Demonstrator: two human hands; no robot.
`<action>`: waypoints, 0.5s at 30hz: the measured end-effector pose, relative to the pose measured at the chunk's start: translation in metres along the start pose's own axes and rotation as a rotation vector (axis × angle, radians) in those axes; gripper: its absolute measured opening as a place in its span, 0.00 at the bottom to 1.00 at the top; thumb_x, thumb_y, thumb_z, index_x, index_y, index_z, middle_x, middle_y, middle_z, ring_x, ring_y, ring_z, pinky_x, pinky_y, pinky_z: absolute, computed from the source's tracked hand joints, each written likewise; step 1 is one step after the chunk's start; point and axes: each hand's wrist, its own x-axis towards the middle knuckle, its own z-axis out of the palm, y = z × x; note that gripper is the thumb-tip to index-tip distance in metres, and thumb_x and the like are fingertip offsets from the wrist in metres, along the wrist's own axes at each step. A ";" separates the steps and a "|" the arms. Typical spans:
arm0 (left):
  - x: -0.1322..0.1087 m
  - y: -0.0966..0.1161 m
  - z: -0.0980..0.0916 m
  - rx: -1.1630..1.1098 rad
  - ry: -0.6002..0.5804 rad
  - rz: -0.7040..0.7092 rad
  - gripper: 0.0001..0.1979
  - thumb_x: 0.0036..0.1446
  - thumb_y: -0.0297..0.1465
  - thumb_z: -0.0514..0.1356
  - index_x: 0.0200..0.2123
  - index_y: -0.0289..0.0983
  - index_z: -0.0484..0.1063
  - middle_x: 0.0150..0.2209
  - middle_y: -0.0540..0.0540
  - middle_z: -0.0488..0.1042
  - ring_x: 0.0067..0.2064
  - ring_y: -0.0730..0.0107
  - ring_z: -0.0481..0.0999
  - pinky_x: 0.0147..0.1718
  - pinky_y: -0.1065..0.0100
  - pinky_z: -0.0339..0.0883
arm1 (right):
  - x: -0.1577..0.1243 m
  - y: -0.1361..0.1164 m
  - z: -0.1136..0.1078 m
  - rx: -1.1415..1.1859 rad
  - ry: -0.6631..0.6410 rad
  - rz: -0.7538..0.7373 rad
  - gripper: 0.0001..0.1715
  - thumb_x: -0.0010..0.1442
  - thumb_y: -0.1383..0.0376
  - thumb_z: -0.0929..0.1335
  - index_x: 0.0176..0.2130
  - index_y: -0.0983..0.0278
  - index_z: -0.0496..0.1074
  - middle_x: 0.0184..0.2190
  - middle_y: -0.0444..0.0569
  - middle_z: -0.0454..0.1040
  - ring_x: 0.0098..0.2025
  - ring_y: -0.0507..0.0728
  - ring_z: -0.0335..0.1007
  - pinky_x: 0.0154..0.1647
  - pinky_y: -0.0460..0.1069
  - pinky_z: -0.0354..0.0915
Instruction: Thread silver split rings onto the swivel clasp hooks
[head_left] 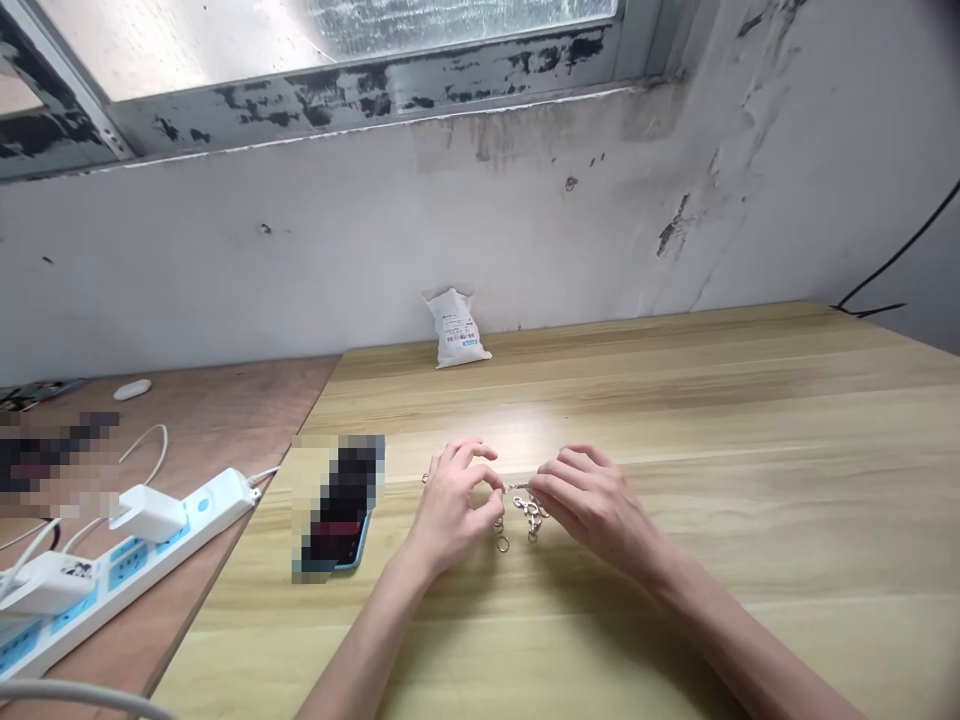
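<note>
My left hand (pixel 455 500) pinches the left end of a small metal piece (pixel 517 487) between thumb and index finger, its other fingers raised. The right end of that piece is in the closed fingers of my right hand (pixel 589 497). Between the hands, on the wooden table (pixel 675 400), lies a little heap of silvery clasps and rings (pixel 531 512). A metal ring (pixel 503 545) rests just below my left fingertips. Another ring (pixel 425 478) shows partly behind the left hand.
A phone (pixel 341 510), partly pixelated, lies left of my left hand. A white packet (pixel 457 328) leans at the wall. On the lower brown surface (pixel 292 390) at left are a power strip (pixel 187 525) with white chargers, cables and a small white object (pixel 133 390).
</note>
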 end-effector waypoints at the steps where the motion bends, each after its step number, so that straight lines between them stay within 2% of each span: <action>1: 0.000 -0.001 -0.001 -0.014 -0.022 -0.017 0.05 0.55 0.25 0.60 0.29 0.40 0.73 0.49 0.47 0.74 0.58 0.55 0.66 0.55 0.50 0.59 | 0.001 -0.004 -0.001 -0.007 0.016 -0.038 0.09 0.66 0.73 0.63 0.37 0.64 0.71 0.28 0.45 0.74 0.29 0.52 0.62 0.43 0.51 0.58; 5: -0.001 -0.003 -0.005 -0.057 -0.138 -0.013 0.05 0.54 0.25 0.61 0.28 0.40 0.74 0.50 0.47 0.73 0.59 0.55 0.66 0.58 0.47 0.58 | 0.001 -0.012 -0.001 0.030 0.054 -0.133 0.11 0.66 0.75 0.62 0.44 0.66 0.71 0.30 0.46 0.76 0.30 0.53 0.63 0.39 0.50 0.58; 9: -0.004 -0.010 -0.018 -0.027 -0.225 0.084 0.06 0.56 0.26 0.62 0.29 0.41 0.75 0.52 0.46 0.73 0.59 0.55 0.65 0.57 0.47 0.59 | -0.003 0.002 0.005 0.045 0.028 0.024 0.10 0.68 0.72 0.62 0.40 0.65 0.72 0.29 0.48 0.76 0.30 0.53 0.64 0.35 0.49 0.57; 11: -0.005 -0.014 -0.026 -0.004 -0.300 0.158 0.05 0.55 0.26 0.64 0.29 0.41 0.77 0.51 0.46 0.74 0.59 0.56 0.65 0.56 0.48 0.62 | -0.005 0.013 0.010 0.041 -0.025 0.123 0.11 0.68 0.70 0.62 0.37 0.64 0.73 0.29 0.48 0.75 0.31 0.54 0.64 0.33 0.49 0.57; 15: -0.006 -0.025 -0.037 -0.020 -0.292 0.175 0.05 0.57 0.26 0.63 0.31 0.41 0.77 0.48 0.47 0.76 0.54 0.60 0.70 0.53 0.54 0.66 | -0.011 0.026 0.019 0.118 -0.149 0.230 0.11 0.67 0.66 0.63 0.35 0.62 0.74 0.32 0.49 0.74 0.35 0.56 0.66 0.33 0.49 0.60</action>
